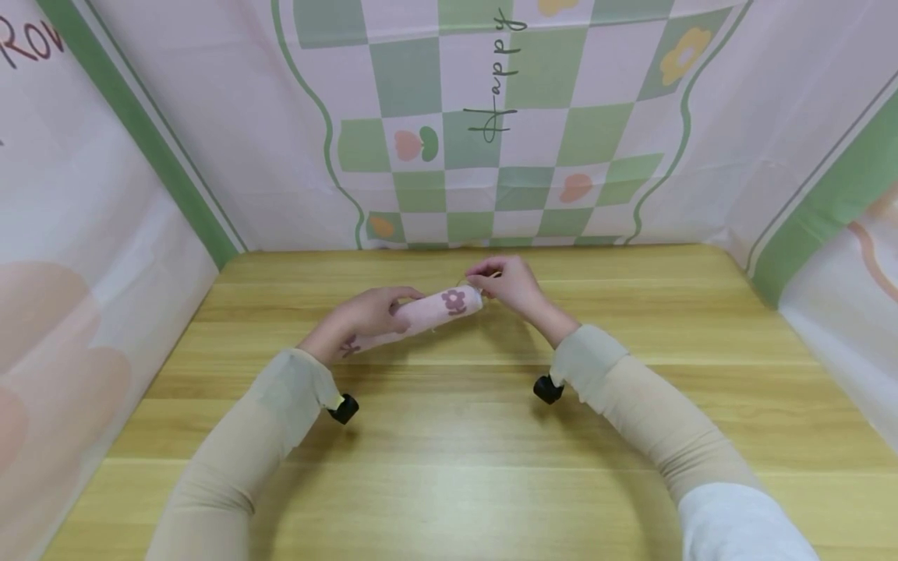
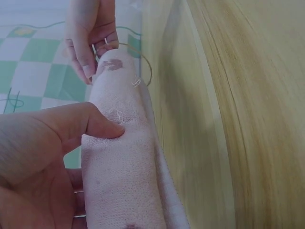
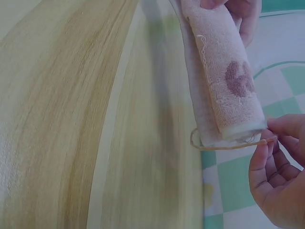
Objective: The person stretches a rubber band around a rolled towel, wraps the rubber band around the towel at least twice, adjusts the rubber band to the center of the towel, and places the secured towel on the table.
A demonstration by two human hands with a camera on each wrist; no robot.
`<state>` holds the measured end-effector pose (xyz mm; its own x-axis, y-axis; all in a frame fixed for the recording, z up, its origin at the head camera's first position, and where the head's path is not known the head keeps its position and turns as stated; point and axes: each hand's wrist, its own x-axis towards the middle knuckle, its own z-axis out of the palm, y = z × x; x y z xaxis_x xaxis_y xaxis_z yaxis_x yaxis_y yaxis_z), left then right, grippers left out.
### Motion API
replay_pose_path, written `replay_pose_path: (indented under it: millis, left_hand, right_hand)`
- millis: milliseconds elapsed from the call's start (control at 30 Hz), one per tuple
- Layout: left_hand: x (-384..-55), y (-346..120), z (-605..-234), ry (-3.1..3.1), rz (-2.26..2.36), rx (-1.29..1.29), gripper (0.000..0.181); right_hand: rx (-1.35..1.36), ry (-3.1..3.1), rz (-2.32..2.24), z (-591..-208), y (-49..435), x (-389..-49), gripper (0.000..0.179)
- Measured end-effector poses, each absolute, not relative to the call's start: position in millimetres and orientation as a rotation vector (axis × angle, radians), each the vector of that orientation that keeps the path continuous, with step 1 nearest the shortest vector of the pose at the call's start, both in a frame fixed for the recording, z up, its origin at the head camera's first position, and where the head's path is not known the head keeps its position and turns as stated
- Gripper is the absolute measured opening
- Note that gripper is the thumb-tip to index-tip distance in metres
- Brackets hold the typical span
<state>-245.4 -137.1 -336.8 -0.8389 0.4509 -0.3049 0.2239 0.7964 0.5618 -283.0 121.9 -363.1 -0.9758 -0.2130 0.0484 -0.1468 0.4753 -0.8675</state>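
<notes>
A rolled pink towel (image 1: 429,313) with dark flower prints is held just above the wooden table, tilted with its right end farther back. My left hand (image 1: 372,310) grips the roll near its middle; in the left wrist view the thumb (image 2: 106,125) presses on the towel's side. At the roll's far end my right hand (image 1: 510,282) pinches a thin tan rubber band (image 3: 228,147). The band loops loosely around or just beyond that end, and I cannot tell which. A loose flap of the towel (image 3: 198,95) shows along the roll's underside.
The wooden table (image 1: 449,467) stretches out in front. A printed cloth (image 1: 477,156) with green checks hangs behind its back edge, and more cloth covers both sides. Small black cameras (image 1: 344,409) are fixed at the wrists.
</notes>
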Motion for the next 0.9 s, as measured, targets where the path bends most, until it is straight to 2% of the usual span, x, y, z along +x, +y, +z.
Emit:
replay_pose_path:
  millis: [567, 900]
  left_hand:
    - [-248.8, -134.0, -342.1, 2.594, 0.715, 0.518, 0.06]
    - [-247.5, -132.3, -339.7, 2.638, 0.758, 0.498, 0.061]
  right_hand:
    - [-0.499, 2.798, -1.415, -358.7, 109.0, -272.9, 0.02]
    - [-0.548, 2.822, -1.533, -362.4, 101.4, -269.6, 0.014]
